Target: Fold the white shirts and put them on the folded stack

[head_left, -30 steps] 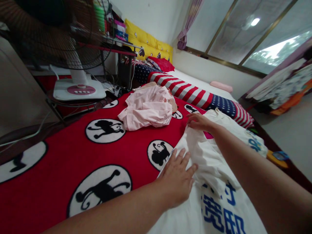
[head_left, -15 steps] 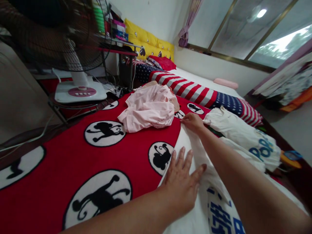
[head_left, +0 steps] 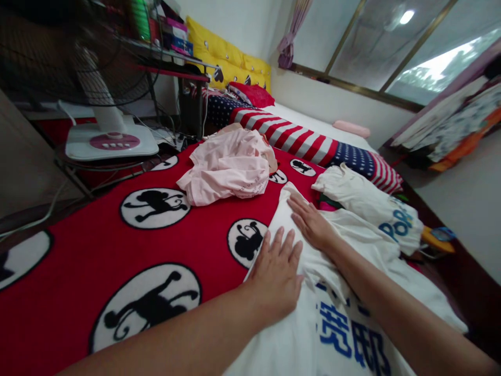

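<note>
A big red blanket [head_left: 78,250] with black monkeys in white circles covers the bed. A white T-shirt [head_left: 285,339] with blue letters lies on the right side of it, bunched up in the middle. The left hand [head_left: 274,277] and the right hand [head_left: 313,224] press flat on the shirt, fingers spread open, holding nothing tight. A white top [head_left: 368,209] lies just past them, and a crumpled pink shirt [head_left: 225,169] lies near.

Bed blanket [head_left: 78,235] fills lower left. Shirt [head_left: 223,167] on it, centre. T-shirt [head_left: 332,334] lower right, second garment [head_left: 368,209] just beyond. Bolster [head_left: 289,138] behind both. Floor fan [head_left: 111,141] upper left, beside bed. Window [head_left: 407,52] upper right.
</note>
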`<state>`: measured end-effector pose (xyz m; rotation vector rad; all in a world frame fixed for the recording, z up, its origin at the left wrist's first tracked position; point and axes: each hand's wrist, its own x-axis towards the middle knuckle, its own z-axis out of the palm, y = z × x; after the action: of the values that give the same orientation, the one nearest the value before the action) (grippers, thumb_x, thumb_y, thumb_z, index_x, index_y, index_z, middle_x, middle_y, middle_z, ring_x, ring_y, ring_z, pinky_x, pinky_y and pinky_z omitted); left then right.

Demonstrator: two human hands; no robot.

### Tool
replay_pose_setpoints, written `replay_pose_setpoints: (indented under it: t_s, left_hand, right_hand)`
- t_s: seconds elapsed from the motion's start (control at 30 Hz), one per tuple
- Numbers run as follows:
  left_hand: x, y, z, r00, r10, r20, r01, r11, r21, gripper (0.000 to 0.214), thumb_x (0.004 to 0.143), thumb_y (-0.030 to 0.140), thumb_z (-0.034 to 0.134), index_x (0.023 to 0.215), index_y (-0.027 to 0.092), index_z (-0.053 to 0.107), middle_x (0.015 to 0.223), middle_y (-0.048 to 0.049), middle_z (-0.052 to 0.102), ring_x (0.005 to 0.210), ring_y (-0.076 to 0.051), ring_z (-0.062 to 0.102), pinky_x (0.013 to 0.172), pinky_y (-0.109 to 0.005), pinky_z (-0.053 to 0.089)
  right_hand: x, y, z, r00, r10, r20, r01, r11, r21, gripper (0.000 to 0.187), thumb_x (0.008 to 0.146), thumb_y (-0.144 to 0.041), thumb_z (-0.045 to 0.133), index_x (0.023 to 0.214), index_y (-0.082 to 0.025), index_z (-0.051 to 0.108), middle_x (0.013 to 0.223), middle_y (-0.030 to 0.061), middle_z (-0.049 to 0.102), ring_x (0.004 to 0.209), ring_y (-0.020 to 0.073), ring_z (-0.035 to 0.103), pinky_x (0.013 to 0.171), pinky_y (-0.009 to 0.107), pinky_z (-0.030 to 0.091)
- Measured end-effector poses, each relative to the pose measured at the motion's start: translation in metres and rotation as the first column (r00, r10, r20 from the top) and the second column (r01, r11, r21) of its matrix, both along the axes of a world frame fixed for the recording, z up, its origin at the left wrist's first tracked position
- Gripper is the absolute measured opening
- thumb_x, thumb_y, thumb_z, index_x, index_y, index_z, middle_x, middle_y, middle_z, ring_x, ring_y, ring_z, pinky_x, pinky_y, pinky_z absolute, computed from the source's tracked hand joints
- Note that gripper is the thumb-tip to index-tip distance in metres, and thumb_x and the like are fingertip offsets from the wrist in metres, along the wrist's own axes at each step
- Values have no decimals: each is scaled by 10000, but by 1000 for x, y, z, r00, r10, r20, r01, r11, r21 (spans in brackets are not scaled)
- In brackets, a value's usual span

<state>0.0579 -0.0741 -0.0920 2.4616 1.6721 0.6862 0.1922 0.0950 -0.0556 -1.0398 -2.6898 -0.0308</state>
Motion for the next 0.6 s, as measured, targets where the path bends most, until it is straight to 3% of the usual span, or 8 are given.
replay_pose_setpoints:
  t_s: [0.07,0.17,0.23,0.33,0.47,0.53,0.6]
  left_hand:
    - [-1,1,1,1000,13,-24,-14,1000,-5,604,942,430,410,1456,113,386,1567,-158,249,1461,-353,131,1173,-582,115]
    - [-2,2,3,999,10,-47,-11,1000,-13,582,942,418,410,1449,132,403,1562,-135,275,1460,-334,156,1175,-560,128]
    - [-3,2,4,998,0,-59,-1,1000,-13,576,944,413,407,1448,135,405,1559,-130,285,1459,-327,164,1176,-548,134]
    - [-4,2,6,996,-7,-86,5,1000,-19,567,948,390,408,1451,129,401,1558,-129,287,1457,-323,174,1175,-535,133]
    - [-5,1,8,992,-3,-127,-1,999,-32,561,957,375,403,1459,127,389,1557,-128,286,1452,-317,192,1174,-522,138]
    - [-6,1,9,991,-2,-137,-2,1000,-28,555,967,382,386,1460,127,389,1556,-133,290,1450,-315,202,1172,-514,149]
    - [-7,0,9,990,-9,-140,7,1000,-18,552,976,408,370,1460,144,393,1555,-143,288,1447,-326,205,1161,-525,167]
  right_hand:
    - [1,3,-11,987,-127,96,131,990,-43,505,982,-329,323,1449,-153,403,1543,142,338,1425,284,301,1103,510,315]
    - [0,2,-5,958,-235,163,251,964,-84,545,974,-369,371,1483,-176,346,1576,131,257,1456,309,214,1114,575,260]
    - [6,-15,6,959,-265,102,271,961,-47,565,961,-403,415,1482,-195,348,1579,133,244,1457,316,206,1112,605,230]
    - [31,-61,14,970,-239,-49,241,970,37,564,975,-422,378,1494,-208,323,1578,119,259,1461,272,213,1134,559,221]
    - [83,-127,6,972,-232,44,236,962,-138,537,951,-429,428,1437,-201,430,1533,130,361,1424,294,304,1112,543,282]
    - [108,-151,5,959,-282,-29,270,939,-211,456,941,-420,450,1328,-202,552,1464,128,468,1352,269,429,1089,472,350]
    - [132,-169,7,916,-357,-183,321,926,-198,371,936,-407,457,1190,-207,639,1330,112,598,1230,228,552,1046,389,408]
